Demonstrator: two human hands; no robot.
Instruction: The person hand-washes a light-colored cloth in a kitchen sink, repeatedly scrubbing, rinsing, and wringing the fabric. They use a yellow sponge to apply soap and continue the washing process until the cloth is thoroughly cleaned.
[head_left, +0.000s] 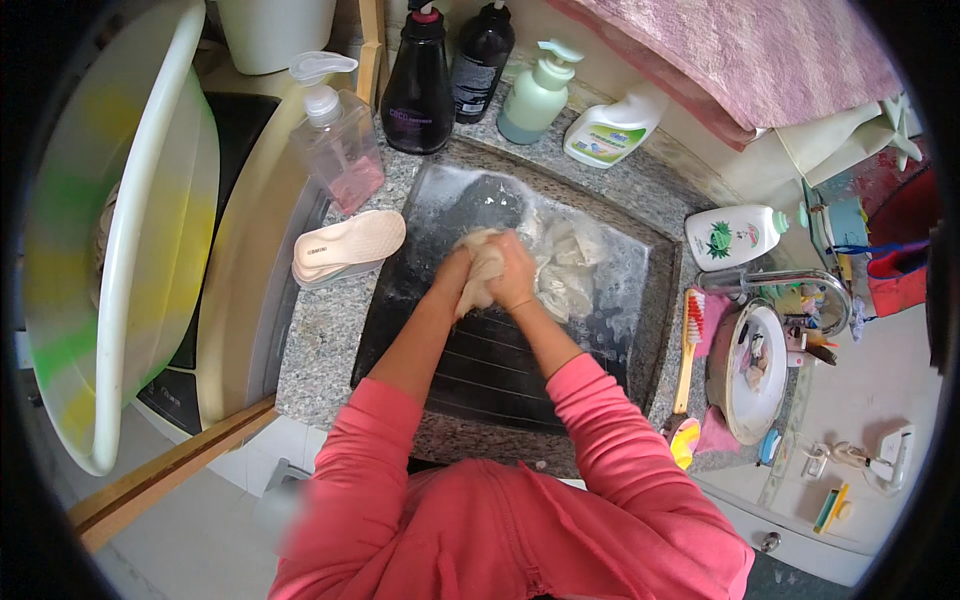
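Both of my hands grip a wet, cream-coloured cloth (480, 279) low over the black ribbed sink basin (480, 375). My left hand (453, 271) is closed on the cloth's left side. Close beside it, my right hand (514, 271) clasps the right side, with its fingers bunched in the fabric. A second heap of wet, pale cloth (568, 270) lies in the basin just right of my right hand. Soapy water with white foam (465, 184) covers the back and right of the basin.
Behind the sink stand a black pump bottle (418, 90), a green pump bottle (535, 97) and a white detergent bottle (611, 131). Insoles (349, 244) lie on the left granite ledge. At right are a scrubbing brush (686, 345), a chrome faucet (795, 279) and an enamel basin (727, 405).
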